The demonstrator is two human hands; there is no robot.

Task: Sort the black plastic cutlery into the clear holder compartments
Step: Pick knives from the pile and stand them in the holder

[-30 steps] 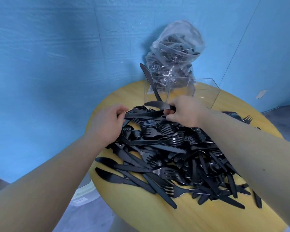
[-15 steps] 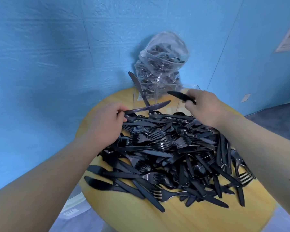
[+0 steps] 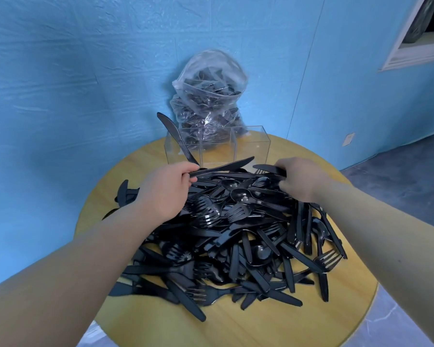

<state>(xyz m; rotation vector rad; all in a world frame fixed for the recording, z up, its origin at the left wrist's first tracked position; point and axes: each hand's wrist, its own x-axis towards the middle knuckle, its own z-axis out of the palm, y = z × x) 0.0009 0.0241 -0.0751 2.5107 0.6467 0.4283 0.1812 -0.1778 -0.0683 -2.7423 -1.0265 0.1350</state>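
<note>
A big heap of black plastic forks, spoons and knives (image 3: pixel 236 236) covers the round wooden table (image 3: pixel 236 326). Behind it stands the clear holder (image 3: pixel 251 149) with three compartments; one black knife (image 3: pixel 176 136) leans out of the left one. My left hand (image 3: pixel 166 191) pinches a black knife (image 3: pixel 226 166) by its handle, blade pointing right, just in front of the holder. My right hand (image 3: pixel 301 179) grips another black knife (image 3: pixel 268 169) at the heap's far right, blade pointing left.
A clear plastic bag (image 3: pixel 208 96) full of black cutlery leans against the blue wall behind the holder. A few pieces (image 3: pixel 124 194) lie near the table's left edge. Grey floor shows at the right, a white frame at top right.
My right hand has dropped from above the holder back to the heap's far side, knife still in it. My left hand still holds its knife. The view has shifted.
</note>
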